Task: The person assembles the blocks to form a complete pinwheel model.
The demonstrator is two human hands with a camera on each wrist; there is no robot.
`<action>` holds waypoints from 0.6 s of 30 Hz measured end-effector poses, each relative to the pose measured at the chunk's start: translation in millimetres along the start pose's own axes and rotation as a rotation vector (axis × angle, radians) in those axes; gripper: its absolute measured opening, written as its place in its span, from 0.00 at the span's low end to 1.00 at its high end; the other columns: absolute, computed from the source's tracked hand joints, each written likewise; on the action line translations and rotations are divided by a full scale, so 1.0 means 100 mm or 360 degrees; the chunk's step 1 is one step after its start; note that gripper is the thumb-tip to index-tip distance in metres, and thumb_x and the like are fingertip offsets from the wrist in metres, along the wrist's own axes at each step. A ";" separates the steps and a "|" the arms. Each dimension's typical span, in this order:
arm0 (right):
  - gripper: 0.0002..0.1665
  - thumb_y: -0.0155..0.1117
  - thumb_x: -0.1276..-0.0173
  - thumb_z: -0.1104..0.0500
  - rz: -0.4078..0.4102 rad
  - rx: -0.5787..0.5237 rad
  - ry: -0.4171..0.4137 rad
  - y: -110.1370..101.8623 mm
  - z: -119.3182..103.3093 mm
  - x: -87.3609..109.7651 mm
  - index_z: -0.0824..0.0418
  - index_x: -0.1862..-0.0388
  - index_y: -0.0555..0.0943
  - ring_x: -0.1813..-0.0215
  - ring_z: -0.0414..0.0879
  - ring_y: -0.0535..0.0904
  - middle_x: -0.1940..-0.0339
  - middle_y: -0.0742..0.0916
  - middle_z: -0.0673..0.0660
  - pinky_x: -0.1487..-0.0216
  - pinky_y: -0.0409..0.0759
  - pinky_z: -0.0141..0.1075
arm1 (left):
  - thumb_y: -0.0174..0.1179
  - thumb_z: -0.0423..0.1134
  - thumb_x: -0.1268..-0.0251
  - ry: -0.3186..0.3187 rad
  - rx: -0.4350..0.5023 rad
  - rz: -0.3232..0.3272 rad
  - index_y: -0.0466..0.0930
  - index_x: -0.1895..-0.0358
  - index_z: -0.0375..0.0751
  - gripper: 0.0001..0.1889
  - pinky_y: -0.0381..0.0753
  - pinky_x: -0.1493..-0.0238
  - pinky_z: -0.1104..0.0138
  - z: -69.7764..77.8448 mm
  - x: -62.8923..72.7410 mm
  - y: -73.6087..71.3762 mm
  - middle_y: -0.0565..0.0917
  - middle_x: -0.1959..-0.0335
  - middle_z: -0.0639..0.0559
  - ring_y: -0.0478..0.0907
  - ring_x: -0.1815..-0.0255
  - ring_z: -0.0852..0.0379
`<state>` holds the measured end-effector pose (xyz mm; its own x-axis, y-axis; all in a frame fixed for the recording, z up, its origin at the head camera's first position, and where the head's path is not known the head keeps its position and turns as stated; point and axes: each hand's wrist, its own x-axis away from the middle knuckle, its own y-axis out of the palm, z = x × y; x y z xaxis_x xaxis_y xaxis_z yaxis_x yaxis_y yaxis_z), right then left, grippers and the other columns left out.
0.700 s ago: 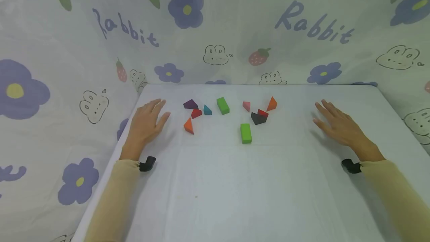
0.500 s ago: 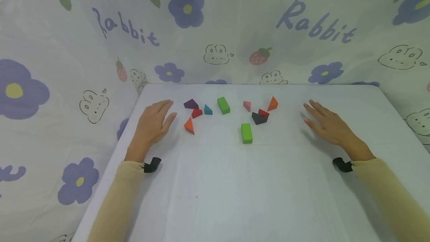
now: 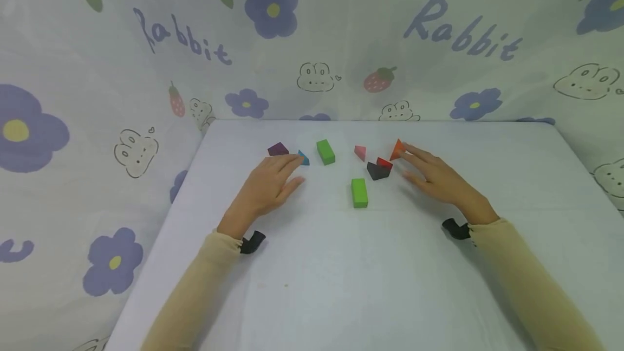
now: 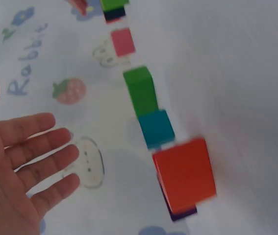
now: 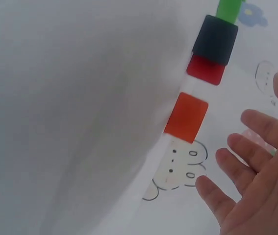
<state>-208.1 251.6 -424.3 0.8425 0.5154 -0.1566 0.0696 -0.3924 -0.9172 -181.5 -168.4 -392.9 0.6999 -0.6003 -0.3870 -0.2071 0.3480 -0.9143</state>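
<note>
My left hand (image 3: 265, 186) hovers over the left group of blocks with fingers extended, holding nothing. It covers the left orange block (image 4: 185, 176) and a red one in the head view. Beyond its fingertips show a purple block (image 3: 278, 149) and a blue block (image 3: 305, 160). On the other side my right hand (image 3: 436, 177), fingers spread and nothing in its grasp, has its fingertips overlapping the right orange triangular block (image 3: 396, 149). Just left of those fingers lie a black block (image 3: 377, 171) and a red block (image 3: 385, 163), close together.
Between the hands lie a far green block (image 3: 325, 152), a near green block (image 3: 359, 193) and a small pink block (image 3: 360, 153). The white table (image 3: 341, 275) ends at a patterned curtain (image 3: 341, 42) behind. Black wrist pieces (image 3: 252, 242) protrude from both sleeves.
Both hands have moved inward from the table's sides, the left one rightward over its blocks and the right one leftward to the orange block. The blocks have stayed put.
</note>
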 end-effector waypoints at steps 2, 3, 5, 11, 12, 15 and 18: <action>0.30 0.57 0.26 0.53 -0.0006 -0.0019 -0.0008 0.01 -0.04 -0.04 0.61 0.28 0.68 0.26 0.65 0.62 0.25 0.66 0.65 0.31 0.63 0.65 | 0.35 0.59 0.22 0.0057 -0.0001 0.0009 0.74 0.35 0.37 0.32 0.69 0.31 0.52 0.08 -0.05 0.05 0.78 0.37 0.44 0.74 0.35 0.46; 0.30 0.57 0.25 0.53 -0.0016 -0.0025 0.0000 0.02 -0.05 -0.05 0.61 0.28 0.68 0.26 0.65 0.62 0.25 0.67 0.65 0.31 0.63 0.64 | 0.33 0.59 0.22 0.0080 0.0003 0.0006 0.74 0.35 0.37 0.33 0.70 0.31 0.52 0.12 -0.08 0.07 0.78 0.38 0.44 0.74 0.36 0.46; 0.30 0.55 0.25 0.52 -0.0048 -0.0036 0.0027 0.03 -0.08 -0.07 0.62 0.29 0.68 0.26 0.65 0.62 0.25 0.68 0.65 0.30 0.62 0.64 | 0.35 0.59 0.22 0.0119 0.0017 -0.0009 0.74 0.35 0.38 0.32 0.70 0.31 0.53 0.21 -0.13 0.10 0.79 0.38 0.45 0.74 0.36 0.48; 0.29 0.53 0.23 0.50 -0.0148 -0.0054 0.0106 0.08 -0.09 -0.09 0.61 0.28 0.69 0.24 0.64 0.60 0.24 0.66 0.63 0.27 0.59 0.64 | 0.49 0.53 0.26 0.0190 0.0028 -0.0164 0.71 0.32 0.41 0.27 0.71 0.30 0.55 0.49 -0.20 0.21 0.77 0.35 0.48 0.73 0.33 0.51; 0.29 0.53 0.23 0.50 -0.0156 -0.0062 0.0111 0.08 -0.09 -0.08 0.61 0.29 0.69 0.24 0.64 0.60 0.24 0.66 0.63 0.27 0.59 0.64 | 0.49 0.53 0.26 0.0197 0.0023 -0.0202 0.71 0.31 0.41 0.28 0.70 0.30 0.56 0.54 -0.20 0.23 0.76 0.34 0.48 0.72 0.32 0.51; 0.29 0.54 0.24 0.52 -0.0167 -0.0085 0.0096 0.07 -0.09 -0.07 0.63 0.29 0.70 0.25 0.64 0.60 0.25 0.67 0.64 0.28 0.59 0.63 | 0.47 0.55 0.25 0.0203 0.0007 -0.0326 0.68 0.29 0.44 0.29 0.68 0.28 0.58 0.64 -0.21 0.32 0.74 0.32 0.49 0.70 0.30 0.53; 0.30 0.55 0.25 0.53 -0.0178 -0.0090 0.0079 0.08 -0.10 -0.07 0.64 0.29 0.69 0.25 0.64 0.61 0.25 0.67 0.64 0.28 0.60 0.63 | 0.46 0.57 0.25 0.0209 0.0009 -0.0412 0.67 0.29 0.44 0.30 0.66 0.27 0.59 0.71 -0.23 0.40 0.72 0.30 0.50 0.68 0.29 0.54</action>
<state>-208.6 237.2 -426.5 0.8532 0.5205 -0.0348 0.1933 -0.3775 -0.9056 -157.1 -89.6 -412.5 0.6345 -0.7576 -0.1534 -0.0290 0.1750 -0.9841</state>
